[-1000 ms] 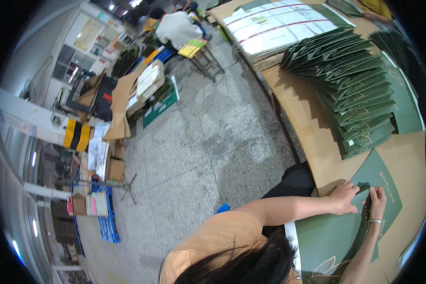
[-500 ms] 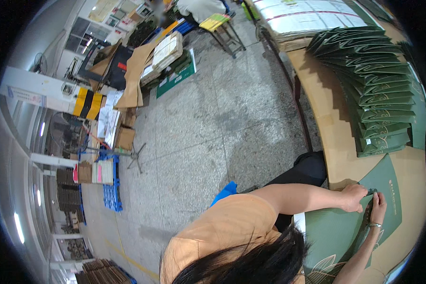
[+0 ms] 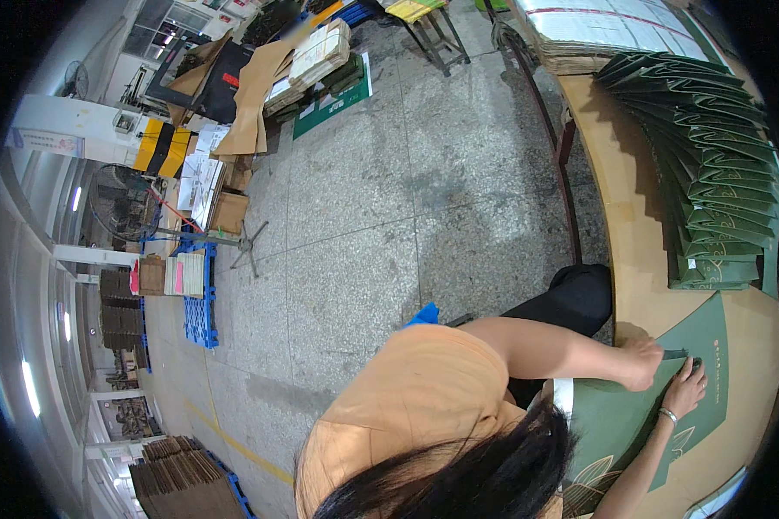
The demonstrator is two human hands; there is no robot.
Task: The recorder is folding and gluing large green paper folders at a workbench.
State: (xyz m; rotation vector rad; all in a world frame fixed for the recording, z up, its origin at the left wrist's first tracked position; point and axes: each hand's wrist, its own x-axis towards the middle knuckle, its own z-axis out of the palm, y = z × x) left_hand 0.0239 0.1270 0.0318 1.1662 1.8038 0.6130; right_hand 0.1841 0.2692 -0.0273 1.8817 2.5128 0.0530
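Note:
Green printed card (image 3: pixel 610 413) lies on the table at the lower right, flat and partly under my arms. It has light line drawings and a tapered upper part. My left hand (image 3: pixel 640 363) is closed at the card's upper left edge, and a narrow dark green strip (image 3: pixel 673 354) sticks out of it to the right. Just right of the strip's end, my right hand (image 3: pixel 685 389) rests on the card with its fingertips together around a small dark thing I cannot make out. A bracelet is on the right wrist.
Beyond my hands, a fanned row of folded green paper bags (image 3: pixel 727 199) stands on the tan table (image 3: pixel 623 173). Behind it is a strapped stack of white sheets (image 3: pixel 610 26). Across the floor are a stand fan (image 3: pixel 117 203), a blue pallet (image 3: pixel 201 311) and piled cardboard (image 3: pixel 182 480).
My hands have drawn slightly apart, and more of the strip shows between them. The right hand has slid a little lower over the card. The whole view has shifted slightly.

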